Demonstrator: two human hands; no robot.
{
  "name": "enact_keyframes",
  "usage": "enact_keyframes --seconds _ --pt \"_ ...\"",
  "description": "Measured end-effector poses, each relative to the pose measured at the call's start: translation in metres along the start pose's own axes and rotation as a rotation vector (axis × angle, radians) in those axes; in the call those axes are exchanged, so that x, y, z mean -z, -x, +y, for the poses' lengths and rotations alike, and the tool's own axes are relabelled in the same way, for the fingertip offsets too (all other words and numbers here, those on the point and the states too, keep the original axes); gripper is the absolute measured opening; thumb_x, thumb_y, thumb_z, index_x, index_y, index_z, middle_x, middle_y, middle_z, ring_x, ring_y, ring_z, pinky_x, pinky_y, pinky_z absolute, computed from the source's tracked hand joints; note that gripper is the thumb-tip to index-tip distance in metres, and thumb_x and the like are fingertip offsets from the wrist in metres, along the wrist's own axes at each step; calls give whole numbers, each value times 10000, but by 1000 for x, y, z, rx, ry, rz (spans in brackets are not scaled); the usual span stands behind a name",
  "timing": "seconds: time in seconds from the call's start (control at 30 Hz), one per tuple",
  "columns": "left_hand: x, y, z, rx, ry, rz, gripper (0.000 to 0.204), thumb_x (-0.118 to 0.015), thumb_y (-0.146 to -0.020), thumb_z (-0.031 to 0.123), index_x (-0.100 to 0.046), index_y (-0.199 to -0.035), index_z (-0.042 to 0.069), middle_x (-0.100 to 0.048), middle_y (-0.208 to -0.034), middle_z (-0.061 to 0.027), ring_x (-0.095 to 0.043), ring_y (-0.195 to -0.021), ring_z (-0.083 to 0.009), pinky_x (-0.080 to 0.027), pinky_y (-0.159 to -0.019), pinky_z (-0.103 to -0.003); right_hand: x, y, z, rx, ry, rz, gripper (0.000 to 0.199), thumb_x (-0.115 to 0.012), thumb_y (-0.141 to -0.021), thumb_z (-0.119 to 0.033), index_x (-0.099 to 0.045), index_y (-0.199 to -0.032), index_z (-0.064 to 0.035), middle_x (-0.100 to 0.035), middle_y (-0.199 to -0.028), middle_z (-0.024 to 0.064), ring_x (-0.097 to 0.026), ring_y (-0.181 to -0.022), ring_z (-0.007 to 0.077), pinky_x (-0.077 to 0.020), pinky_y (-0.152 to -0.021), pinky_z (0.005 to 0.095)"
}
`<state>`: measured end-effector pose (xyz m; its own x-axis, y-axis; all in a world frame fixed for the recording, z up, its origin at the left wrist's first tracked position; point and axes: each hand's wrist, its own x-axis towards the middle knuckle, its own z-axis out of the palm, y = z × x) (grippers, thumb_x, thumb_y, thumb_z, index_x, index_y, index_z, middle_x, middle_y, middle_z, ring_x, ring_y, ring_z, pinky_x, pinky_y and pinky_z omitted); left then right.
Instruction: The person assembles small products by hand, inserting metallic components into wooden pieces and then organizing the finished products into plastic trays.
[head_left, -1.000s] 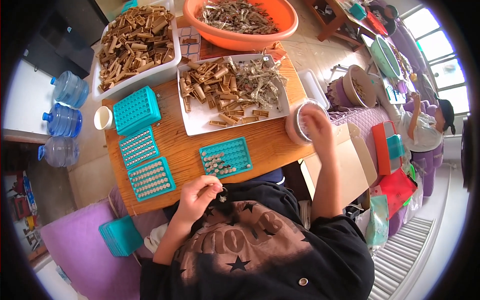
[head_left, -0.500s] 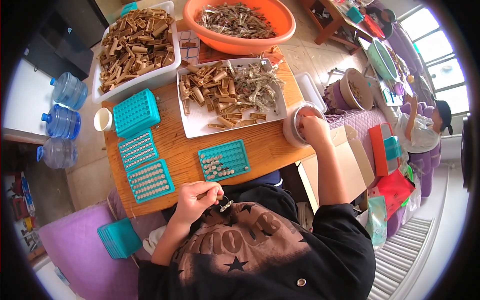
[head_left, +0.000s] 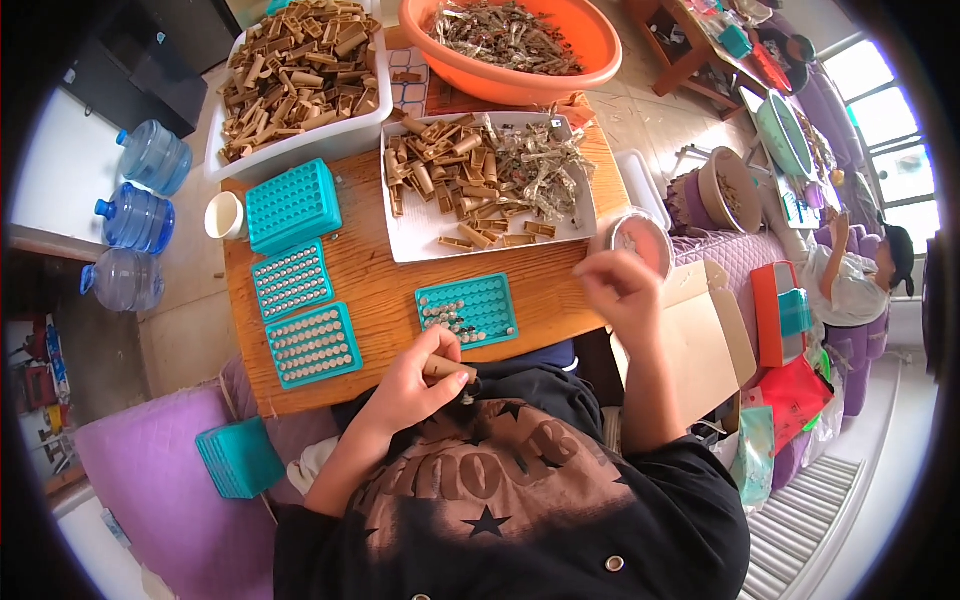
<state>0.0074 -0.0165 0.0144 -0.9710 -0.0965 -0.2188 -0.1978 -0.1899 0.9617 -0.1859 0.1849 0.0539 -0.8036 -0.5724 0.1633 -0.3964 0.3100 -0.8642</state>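
Note:
My left hand (head_left: 405,390) is closed around a tan half-tube plastic casing (head_left: 447,371), held at my chest by the table edge. A small dark part hangs at the casing's right end. My right hand (head_left: 622,292) is raised just in front of a round whitish tub (head_left: 663,243), its fingers pinched and slightly blurred. Whatever the pinch holds is too small to make out. Beyond my left hand lies a teal tray (head_left: 492,302), with small round silvery pieces mostly on its left side. A shallow white box (head_left: 420,238) holds tan casings and clear-wrapped parts.
At left, two filled teal trays (head_left: 313,345) (head_left: 291,278) lie below stacked teal trays (head_left: 292,205) and a white cup (head_left: 225,216). A white bin (head_left: 225,150) of casings and an orange basin (head_left: 510,85) stand behind. An open carton (head_left: 690,330) sits right; another person (head_left: 850,265) sits beyond.
My right hand has come out of the tub, back toward me, with its fingers pinched. My left hand has shifted slightly right and turned, showing more of the casing. The view has shifted slightly.

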Motion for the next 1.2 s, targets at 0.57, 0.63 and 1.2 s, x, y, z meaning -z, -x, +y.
enact_keyframes --seconds 0.57,0.63,1.2 --pt "-7 4 -14 -52 486 -162 445 -499 -924 405 -449 -1125 11 -537 -856 -49 -514 -642 -119 -486 -706 -316 -76 25 -38 450 -215 -353 381 -648 -701 99 -550 -1046 -30 -608 -883 95 -622 -830 288 -515 -716 355" --pt "-9 4 -12 -52 510 -134 457 -498 -919 422 -453 -1113 11 -516 -811 -44 -494 -613 -113 -490 -694 -325 -76 24 -38 474 -215 -340 379 -649 -698 98 -548 -1041 -29 -608 -900 102 -621 -846 294 -515 -725 360" --pt "-16 6 -12 -16 225 133 284 -523 -942 282 -503 -1020 9 -510 -681 5 -486 -556 -55 -442 -573 -209 -86 19 -49 646 116 -318 394 -625 -680 19 -522 -1060 -1 -592 -893 113 -609 -835 295 -515 -724 371"
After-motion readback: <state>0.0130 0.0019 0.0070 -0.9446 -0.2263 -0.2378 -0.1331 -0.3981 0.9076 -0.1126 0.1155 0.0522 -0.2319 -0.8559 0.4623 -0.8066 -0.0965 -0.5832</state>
